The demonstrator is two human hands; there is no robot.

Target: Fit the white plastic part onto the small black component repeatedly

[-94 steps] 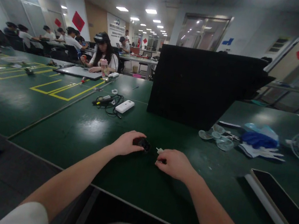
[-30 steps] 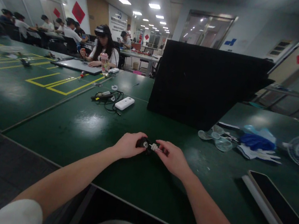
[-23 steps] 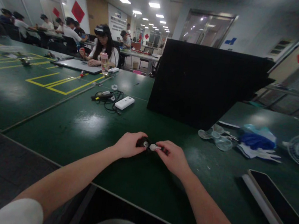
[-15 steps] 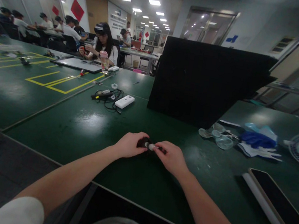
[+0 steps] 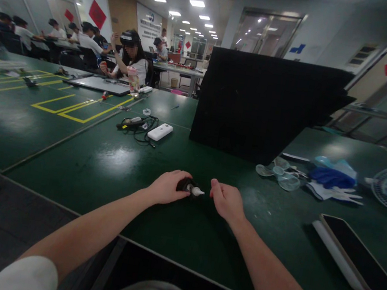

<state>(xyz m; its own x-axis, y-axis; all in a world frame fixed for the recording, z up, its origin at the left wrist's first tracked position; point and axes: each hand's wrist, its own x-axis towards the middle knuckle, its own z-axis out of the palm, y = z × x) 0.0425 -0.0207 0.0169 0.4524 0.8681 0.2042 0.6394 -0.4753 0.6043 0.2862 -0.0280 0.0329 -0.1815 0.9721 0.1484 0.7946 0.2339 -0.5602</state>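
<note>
My left hand (image 5: 168, 187) is wrapped round a small dark bottle (image 5: 185, 184) with a pale, pointed nozzle (image 5: 197, 192). The nozzle points right, and much of the bottle is covered by my fingers. A short gap to the right, my right hand (image 5: 228, 201) is apart from the nozzle. Its fingers are curled in, with the thumb at the upper left; whatever they hold, if anything, is hidden. Both hands are low over the green table (image 5: 116, 191).
A white power bank (image 5: 160, 132) and tangled black cables (image 5: 139, 129) lie ahead left. A big black panel (image 5: 258, 108) stands ahead. To the right are clear plastic cups (image 5: 287, 180), gloves (image 5: 333, 179), a phone (image 5: 363, 255) and a round blue-centred tray (image 5: 378, 186). A co-worker (image 5: 133, 59) sits across.
My right hand has come away from the nozzle towards the right, baring its pointed tip. My left hand keeps its hold on the bottle. The co-worker across has raised one hand.
</note>
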